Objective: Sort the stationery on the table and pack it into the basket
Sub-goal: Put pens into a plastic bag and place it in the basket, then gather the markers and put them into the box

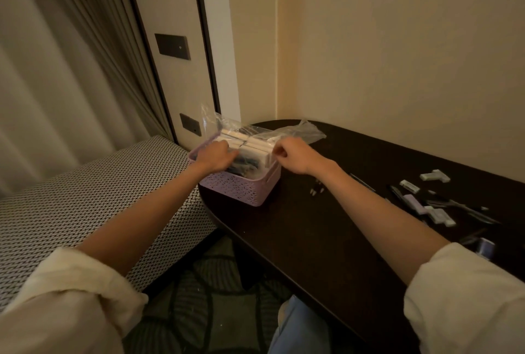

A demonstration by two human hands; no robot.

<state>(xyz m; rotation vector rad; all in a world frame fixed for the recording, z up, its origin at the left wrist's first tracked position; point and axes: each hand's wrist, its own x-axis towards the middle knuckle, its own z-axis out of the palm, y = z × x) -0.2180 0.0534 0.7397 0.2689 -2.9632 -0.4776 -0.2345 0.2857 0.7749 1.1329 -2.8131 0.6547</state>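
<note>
Lilac lattice basket [241,189] sits at the counter's [312,240] left end as the left hand [217,154] presses white boxes [250,143] down inside, right hand's [289,154] fingers pinching the plastic wrap, packing underway, loose stationery [431,206] on the right seemingly next.

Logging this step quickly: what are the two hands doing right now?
Left hand: reaching into the basket, fingers among the items; grip cannot be told.
Right hand: fingers curled, pinching the clear plastic bag at the basket's right edge.
</note>
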